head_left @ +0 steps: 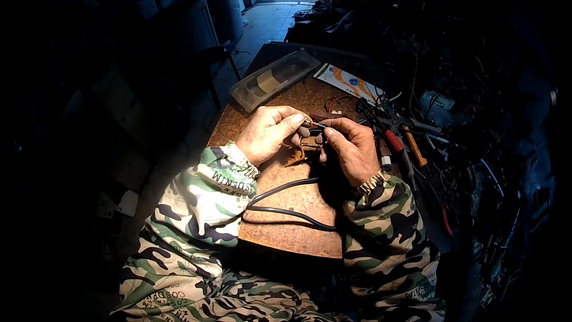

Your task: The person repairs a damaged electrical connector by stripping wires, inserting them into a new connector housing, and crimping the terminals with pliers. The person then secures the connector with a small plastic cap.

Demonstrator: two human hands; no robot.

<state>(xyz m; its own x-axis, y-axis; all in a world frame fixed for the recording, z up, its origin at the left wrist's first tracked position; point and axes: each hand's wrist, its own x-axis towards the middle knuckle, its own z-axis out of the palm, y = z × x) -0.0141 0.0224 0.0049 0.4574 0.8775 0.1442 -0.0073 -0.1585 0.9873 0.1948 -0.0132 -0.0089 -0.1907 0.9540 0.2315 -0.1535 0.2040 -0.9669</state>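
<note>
My left hand (266, 134) pinches one end of a thin wire (319, 125) between thumb and forefinger. Near those fingertips the wire looks coppery, and further right it is bluish. My right hand (356, 148) grips its other end, fingers closed and partly curled under. Both hands are close together over the brown wooden table (292, 240). Just under them lies an orange-brown piece (302, 151), partly hidden, whose kind I cannot make out. A thick black cable (290, 185) loops across the tabletop between my camouflage sleeves.
Beyond my hands, a clear plastic tray (245, 96) holds a bit of cardboard. A white and orange flat package (351, 83) lies beside it. At right are a red-handled tool (393, 142), a yellow-handled tool (415, 146) and tangled wires. A dark stool (215, 59) stands at left.
</note>
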